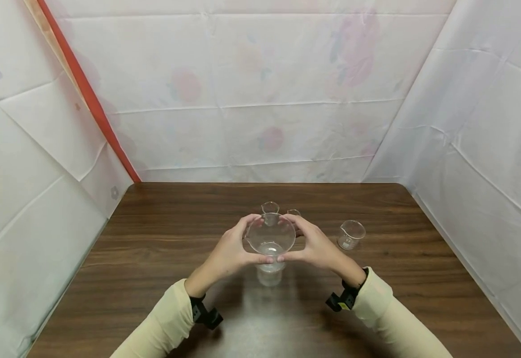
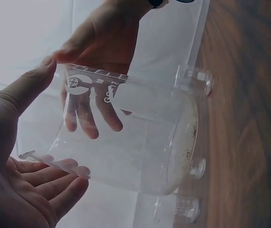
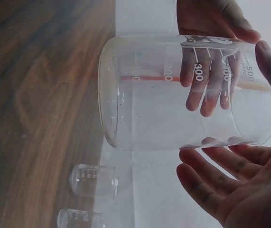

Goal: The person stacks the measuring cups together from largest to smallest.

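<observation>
A large clear glass beaker [image 1: 270, 248] with printed volume marks is upright over the middle of the brown table [image 1: 153, 248]. My left hand [image 1: 243, 243] and right hand [image 1: 300, 239] hold it from either side near the rim. In the left wrist view the left hand [image 2: 64, 121] has its thumb on top of the beaker [image 2: 144, 137] and its fingertips under the rim. In the right wrist view the right hand [image 3: 230, 107] grips the beaker [image 3: 149, 114] the same way. The beaker looks empty. Its base is low over the wood; I cannot tell whether it touches.
Two small glass beakers [image 1: 270, 207] [image 1: 293, 213] stand just behind the hands, and a third small beaker [image 1: 351, 234] stands to the right. White sheets [image 1: 260, 99] wall in the table at the back and on both sides.
</observation>
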The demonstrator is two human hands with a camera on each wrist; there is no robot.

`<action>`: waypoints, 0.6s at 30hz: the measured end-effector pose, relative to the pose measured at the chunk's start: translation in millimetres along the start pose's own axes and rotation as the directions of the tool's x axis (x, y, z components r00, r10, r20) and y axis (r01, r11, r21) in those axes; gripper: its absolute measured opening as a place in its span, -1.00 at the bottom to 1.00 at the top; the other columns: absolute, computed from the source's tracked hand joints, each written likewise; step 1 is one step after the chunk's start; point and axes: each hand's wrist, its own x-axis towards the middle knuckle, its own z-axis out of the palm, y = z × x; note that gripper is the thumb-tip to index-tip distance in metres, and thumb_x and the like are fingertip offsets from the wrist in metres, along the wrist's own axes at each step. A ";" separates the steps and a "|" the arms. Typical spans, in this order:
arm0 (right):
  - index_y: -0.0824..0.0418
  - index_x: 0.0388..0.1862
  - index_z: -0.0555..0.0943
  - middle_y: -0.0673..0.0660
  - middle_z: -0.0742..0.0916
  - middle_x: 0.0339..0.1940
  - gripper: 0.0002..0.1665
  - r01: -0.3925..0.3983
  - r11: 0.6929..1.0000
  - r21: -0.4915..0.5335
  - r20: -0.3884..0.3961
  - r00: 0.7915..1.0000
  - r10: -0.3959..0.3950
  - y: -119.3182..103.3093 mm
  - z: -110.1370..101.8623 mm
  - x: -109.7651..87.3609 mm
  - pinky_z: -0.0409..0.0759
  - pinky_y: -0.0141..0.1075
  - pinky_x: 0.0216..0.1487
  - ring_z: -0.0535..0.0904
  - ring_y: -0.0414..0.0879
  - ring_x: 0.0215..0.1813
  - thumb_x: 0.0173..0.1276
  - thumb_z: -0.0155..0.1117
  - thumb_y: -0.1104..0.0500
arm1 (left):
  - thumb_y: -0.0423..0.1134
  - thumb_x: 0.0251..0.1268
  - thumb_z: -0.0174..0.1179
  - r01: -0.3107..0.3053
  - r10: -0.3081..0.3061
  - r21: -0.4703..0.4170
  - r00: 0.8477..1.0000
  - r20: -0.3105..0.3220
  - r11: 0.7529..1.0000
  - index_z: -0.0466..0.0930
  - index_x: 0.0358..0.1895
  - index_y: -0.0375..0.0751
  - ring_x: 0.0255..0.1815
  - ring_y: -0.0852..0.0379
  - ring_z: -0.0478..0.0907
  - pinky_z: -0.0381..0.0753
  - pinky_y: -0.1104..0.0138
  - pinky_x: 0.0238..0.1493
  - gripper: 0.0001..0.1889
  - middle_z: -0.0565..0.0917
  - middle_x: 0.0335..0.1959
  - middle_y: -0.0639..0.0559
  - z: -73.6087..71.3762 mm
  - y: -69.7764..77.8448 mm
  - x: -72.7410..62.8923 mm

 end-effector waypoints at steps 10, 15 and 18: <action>0.37 0.32 0.36 0.31 0.61 0.20 -0.01 0.004 1.000 0.017 0.011 1.000 -0.005 8.6 7.1 -11.3 0.65 -0.10 0.04 0.63 0.14 0.07 -0.08 0.64 0.17 | -0.02 -0.28 0.62 0.031 -0.031 0.017 0.999 0.017 0.999 0.32 0.34 -0.23 0.31 -0.08 0.49 0.47 0.00 0.28 0.00 0.58 0.26 -0.13 14.1 -8.7 -6.2; 0.36 0.32 0.36 0.29 0.61 0.20 0.00 -0.004 1.000 0.012 0.018 1.000 0.004 14.9 11.3 -14.7 0.65 -0.17 0.03 0.62 0.12 0.09 -0.10 0.65 0.17 | -0.02 -0.28 0.62 0.039 -0.039 0.020 0.999 0.032 0.999 0.31 0.33 -0.20 0.32 -0.06 0.49 0.47 0.03 0.29 -0.01 0.57 0.27 -0.10 19.5 -13.8 -7.5; 0.37 0.32 0.36 0.29 0.62 0.20 0.00 -0.011 1.000 0.017 0.019 1.000 0.010 18.3 13.1 -16.6 0.65 -0.13 0.02 0.61 0.12 0.10 -0.09 0.65 0.17 | -0.03 -0.28 0.62 0.039 -0.040 0.014 0.999 0.034 0.999 0.31 0.33 -0.21 0.32 -0.07 0.49 0.47 0.01 0.28 -0.01 0.57 0.27 -0.09 22.6 -15.9 -8.0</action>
